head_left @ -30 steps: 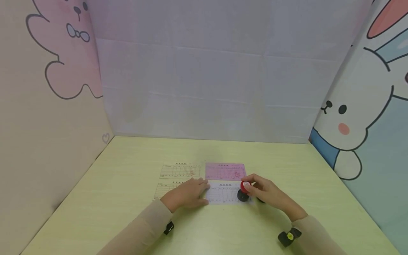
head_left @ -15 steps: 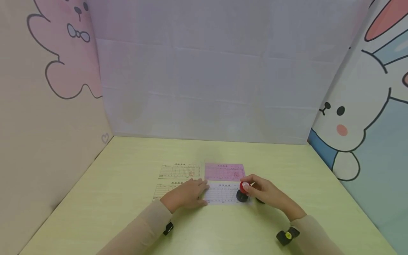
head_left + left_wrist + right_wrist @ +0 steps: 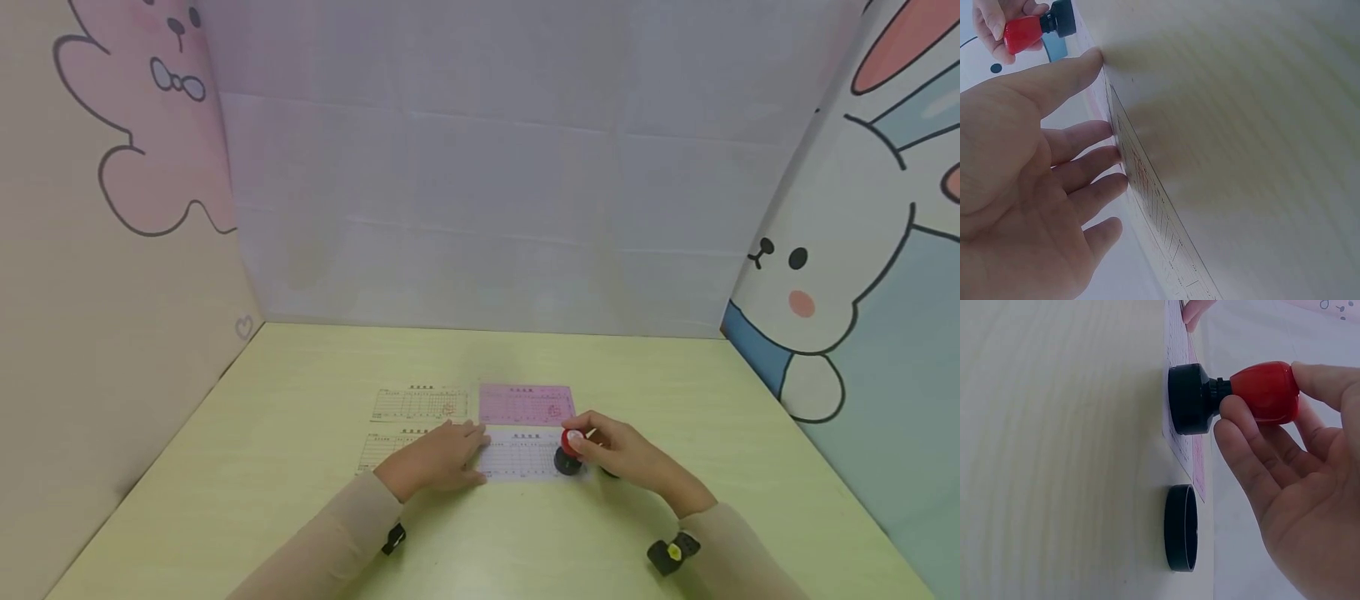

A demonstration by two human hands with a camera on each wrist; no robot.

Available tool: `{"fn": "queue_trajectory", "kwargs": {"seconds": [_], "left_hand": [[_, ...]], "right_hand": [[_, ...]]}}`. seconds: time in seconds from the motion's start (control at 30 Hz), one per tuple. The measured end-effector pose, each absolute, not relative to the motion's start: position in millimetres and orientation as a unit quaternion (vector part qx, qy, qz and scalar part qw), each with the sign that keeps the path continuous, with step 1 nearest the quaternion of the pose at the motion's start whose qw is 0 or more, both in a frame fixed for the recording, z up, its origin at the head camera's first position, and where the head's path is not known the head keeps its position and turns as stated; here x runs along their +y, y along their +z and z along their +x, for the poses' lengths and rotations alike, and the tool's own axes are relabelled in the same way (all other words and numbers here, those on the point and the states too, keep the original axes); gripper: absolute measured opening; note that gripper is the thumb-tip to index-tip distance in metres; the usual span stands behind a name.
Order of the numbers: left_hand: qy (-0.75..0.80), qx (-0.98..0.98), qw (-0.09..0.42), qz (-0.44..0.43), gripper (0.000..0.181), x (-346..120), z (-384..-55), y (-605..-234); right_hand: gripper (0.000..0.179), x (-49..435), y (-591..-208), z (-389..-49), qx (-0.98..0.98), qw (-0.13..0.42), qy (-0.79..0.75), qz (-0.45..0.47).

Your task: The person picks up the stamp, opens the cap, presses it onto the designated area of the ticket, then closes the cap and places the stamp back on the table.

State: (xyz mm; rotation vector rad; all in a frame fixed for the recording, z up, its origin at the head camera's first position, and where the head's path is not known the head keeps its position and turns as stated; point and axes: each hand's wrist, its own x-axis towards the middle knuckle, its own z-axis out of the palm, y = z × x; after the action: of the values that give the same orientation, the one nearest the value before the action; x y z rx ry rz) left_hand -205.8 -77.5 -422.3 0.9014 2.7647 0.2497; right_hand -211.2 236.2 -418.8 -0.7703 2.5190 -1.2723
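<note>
My right hand (image 3: 628, 454) grips the red handle of a self-inking stamp (image 3: 1263, 394), thumb on its top end and fingers curled along its side. The stamp's black base stands upright on the right part of a white printed form (image 3: 517, 460). My left hand (image 3: 438, 458) lies with spread, fairly straight fingers over the left edge of that form and the right part of a cream form (image 3: 384, 450), covering some of both. In the right wrist view a round black cap (image 3: 1180, 528) rests on the table beside the forms, just below the stamp.
Behind the white form lies a pink form (image 3: 517, 404) with a red stamp mark. Another cream form (image 3: 416, 403), also marked in red, lies to its left. The pale yellow table (image 3: 300, 417) is bounded by a white back wall (image 3: 480, 208) and side walls with cartoon animals.
The whole head view has shifted slightly. Both hands, the stamp and the forms keep the same places relative to one another.
</note>
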Motion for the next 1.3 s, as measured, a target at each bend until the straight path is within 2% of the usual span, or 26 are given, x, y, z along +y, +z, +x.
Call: {"fn": "queue_trajectory", "kwargs": {"seconds": [0.87,1.3], "left_hand": [[0.081,0.94,0.113,0.312,0.063,-77.6,-209.1,-425.8],[0.078,0.942,0.114,0.307,0.063,-76.5,-209.4,-428.7]], "right_hand": [[0.033,231.4,-420.4,-204.5,0.862,0.083,-0.422,-0.269],[0.034,229.9,-416.2,-203.4,0.861,0.103,-0.422,-0.266]]}}
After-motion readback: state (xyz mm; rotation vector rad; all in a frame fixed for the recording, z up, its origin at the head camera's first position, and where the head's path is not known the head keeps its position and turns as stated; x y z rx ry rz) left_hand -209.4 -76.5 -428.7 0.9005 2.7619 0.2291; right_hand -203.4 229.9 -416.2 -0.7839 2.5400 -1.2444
